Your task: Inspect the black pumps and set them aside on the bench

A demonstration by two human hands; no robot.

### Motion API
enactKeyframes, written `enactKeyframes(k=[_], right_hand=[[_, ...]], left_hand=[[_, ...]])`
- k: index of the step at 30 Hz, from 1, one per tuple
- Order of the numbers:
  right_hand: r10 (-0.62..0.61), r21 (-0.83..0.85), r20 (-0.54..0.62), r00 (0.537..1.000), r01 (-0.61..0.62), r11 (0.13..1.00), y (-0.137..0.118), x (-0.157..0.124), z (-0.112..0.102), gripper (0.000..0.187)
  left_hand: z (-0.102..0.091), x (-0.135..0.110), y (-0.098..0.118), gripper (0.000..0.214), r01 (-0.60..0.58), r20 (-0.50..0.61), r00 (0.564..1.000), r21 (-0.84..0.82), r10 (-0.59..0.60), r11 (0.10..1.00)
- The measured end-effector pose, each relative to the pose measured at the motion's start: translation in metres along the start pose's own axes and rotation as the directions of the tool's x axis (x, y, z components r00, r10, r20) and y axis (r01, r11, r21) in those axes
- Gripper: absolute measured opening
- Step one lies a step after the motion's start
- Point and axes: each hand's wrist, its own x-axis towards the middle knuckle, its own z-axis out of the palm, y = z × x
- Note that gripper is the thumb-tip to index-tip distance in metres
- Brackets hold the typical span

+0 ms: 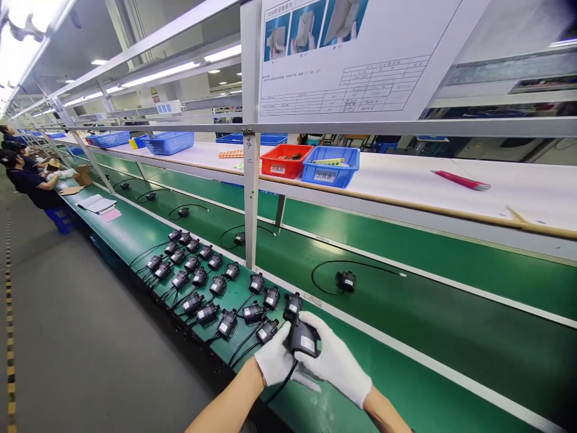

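Observation:
A small black pump-like unit (303, 337) with a white label and a black cable is held up between both gloved hands. My left hand (276, 359) grips its left side, with some fingers stretched underneath and the cable hanging down beside them. My right hand (336, 358) closes on the unit from the right, thumb in front and fingers over the top. Just behind them stands another black unit (293, 305) on the green bench (333, 409). Several similar units (219, 285) are lined up in rows to the left, their cables trailing towards the bench's near edge.
Beyond a pale rail, a green conveyor belt (387, 313) carries spaced units, one with its cable (347, 281) curled out. A shelf above holds a red bin (283, 161), a blue bin (331, 166) and a red pen-like tool (462, 180). A metal post (250, 204) rises ahead. Co-workers sit far left.

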Motion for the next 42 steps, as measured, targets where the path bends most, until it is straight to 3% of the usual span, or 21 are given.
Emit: enactKeyframes(k=[3, 7, 9, 12, 17, 19, 22, 25, 26, 27, 29, 31, 34, 36, 39, 42], right_hand=[[-0.023, 0.014, 0.047, 0.999, 0.022, 1.0, -0.047, -0.008, -0.051, 0.083], [-0.186, 0.197, -0.014, 0.983, 0.185, 0.963, -0.09, -0.026, -0.099, 0.062], [-0.215, 0.191, -0.086, 0.973, 0.228, 0.955, -0.101, -0.036, -0.109, 0.059], [-0.207, 0.083, -0.182, 0.961, 0.225, 0.971, -0.111, -0.046, -0.111, 0.062], [-0.206, -0.025, -0.246, 0.947, 0.206, 0.978, -0.117, -0.054, -0.103, 0.068], [-0.219, -0.028, -0.223, 0.95, 0.219, 0.975, -0.113, -0.054, -0.095, 0.072], [-0.214, -0.005, -0.191, 0.958, 0.218, 0.976, -0.104, -0.051, -0.078, 0.081], [-0.23, 0.083, -0.239, 0.943, 0.256, 0.963, -0.098, -0.047, -0.065, 0.084], [-0.238, 0.104, -0.259, 0.936, 0.272, 0.957, -0.098, -0.046, -0.063, 0.081], [-0.245, 0.113, -0.276, 0.93, 0.284, 0.952, -0.099, -0.046, -0.063, 0.076], [-0.258, 0.096, -0.292, 0.921, 0.297, 0.95, -0.102, -0.047, -0.066, 0.065], [-0.277, 0.074, -0.294, 0.915, 0.31, 0.948, -0.105, -0.049, -0.071, 0.06], [-0.285, 0.044, -0.288, 0.914, 0.31, 0.95, -0.105, -0.049, -0.074, 0.059], [-0.288, 0.03, -0.298, 0.91, 0.31, 0.95, -0.105, -0.048, -0.073, 0.057], [-0.306, 0.016, -0.295, 0.905, 0.325, 0.946, -0.108, -0.047, -0.073, 0.053], [-0.297, 0.013, -0.279, 0.913, 0.313, 0.95, -0.112, -0.048, -0.078, 0.052]], left_hand=[[0.042, -0.014, 0.017, 0.1, 0.057, 0.138, 0.989, -0.103, -0.042, 0.993], [0.096, -0.047, 0.044, 0.11, 0.083, 0.252, 0.967, -0.233, -0.022, 0.969], [0.114, -0.063, 0.053, 0.111, 0.054, 0.271, 0.962, -0.246, 0.015, 0.968], [0.13, -0.08, 0.06, 0.096, -0.065, 0.221, 0.968, -0.246, 0.121, 0.967], [0.137, -0.095, 0.063, 0.095, -0.343, 0.16, 0.927, 0.001, 0.339, 0.939], [0.135, -0.099, 0.062, 0.088, -0.519, 0.109, 0.854, 0.121, 0.508, 0.846], [0.133, -0.1, 0.052, 0.096, -0.701, 0.063, 0.663, 0.403, 0.746, 0.588], [0.131, -0.099, 0.038, 0.095, -0.645, 0.153, 0.482, 0.728, 0.863, 0.231], [0.13, -0.1, 0.035, 0.092, -0.607, 0.192, 0.444, 0.783, 0.875, 0.136], [0.129, -0.102, 0.034, 0.092, -0.595, 0.222, 0.435, 0.799, 0.873, 0.093], [0.127, -0.111, 0.039, 0.1, -0.624, 0.282, 0.495, 0.774, 0.822, 0.11], [0.126, -0.125, 0.05, 0.107, -0.677, 0.365, 0.606, 0.703, 0.707, 0.217], [0.134, -0.144, 0.069, 0.081, -0.671, 0.357, 0.692, 0.639, 0.628, 0.376], [0.143, -0.15, 0.075, 0.061, -0.627, 0.257, 0.722, 0.634, 0.642, 0.451], [0.148, -0.145, 0.072, 0.055, -0.593, 0.187, 0.753, 0.609, 0.631, 0.526], [0.136, -0.13, 0.058, 0.074, -0.66, 0.199, 0.708, 0.53, 0.678, 0.533]])
